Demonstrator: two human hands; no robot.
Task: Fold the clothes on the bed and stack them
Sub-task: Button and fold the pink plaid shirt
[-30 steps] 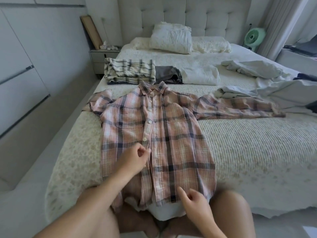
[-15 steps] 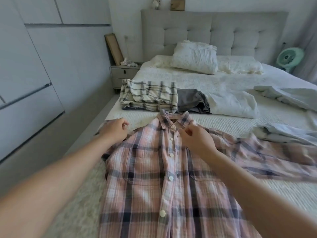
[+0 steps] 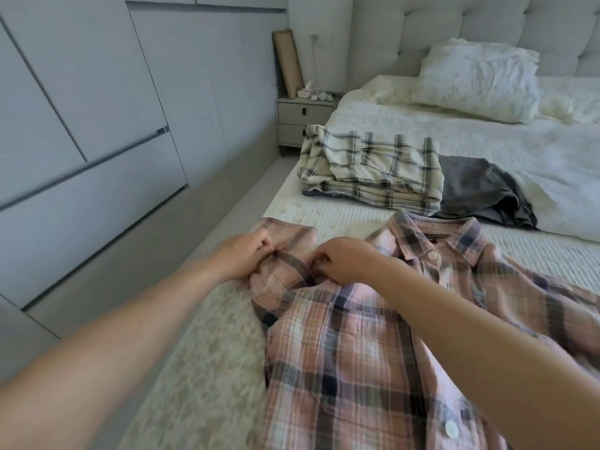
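A pink plaid shirt (image 3: 373, 336) lies buttoned and face up across the lower centre and right of the frame on the bed (image 3: 207, 336); both hands meet at its short sleeve in the centre; the left hand (image 3: 242, 256) grips the sleeve's outer edge, and the right hand (image 3: 344, 259) pinches the cloth just beside it, near the shoulder; above them sits a folded cream plaid garment (image 3: 370, 170), touching a dark grey garment (image 3: 480, 190) on its right.
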